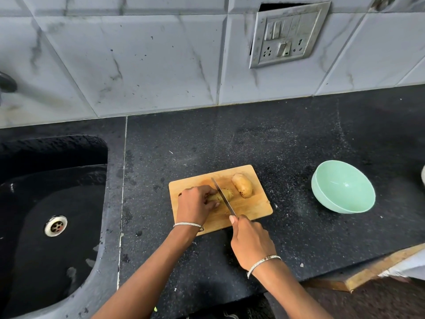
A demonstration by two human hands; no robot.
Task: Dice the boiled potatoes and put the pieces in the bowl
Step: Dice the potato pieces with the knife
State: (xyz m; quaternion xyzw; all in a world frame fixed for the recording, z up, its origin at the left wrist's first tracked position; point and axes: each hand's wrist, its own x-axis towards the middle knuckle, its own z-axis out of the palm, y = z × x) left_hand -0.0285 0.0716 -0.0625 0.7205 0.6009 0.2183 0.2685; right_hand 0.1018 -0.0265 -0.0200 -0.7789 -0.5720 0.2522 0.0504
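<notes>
Cutting is the step in hand, and it is judged to be at its very start. One potato (227, 194) is pinned to the cutting board (250, 206) by the left hand (195, 203), whose fingers are curled over the potato's left end. The knife (222, 194) is laid across this potato, its blade slanting from the far side of the board toward the right hand (250, 240). The handle is gripped inside that hand and is mostly hidden by it. Whether the blade has entered the flesh cannot be told.

A second potato (242, 185) lies whole on the board, just beside the first on its right and clear of the blade. No cut pieces are seen anywhere. The bowl (345, 185) stands on the dark counter (287, 143), well apart from the board on its right, and nothing is seen in it. A sink (53, 180) is set into the counter on the left.

A straight downward press is called for next, with the left fingertips kept back from the edge. Since boiled flesh is likely soft, light pressure should be enough. Slices would then have to be turned and cross-cut before anything is carried to the bowl.
</notes>
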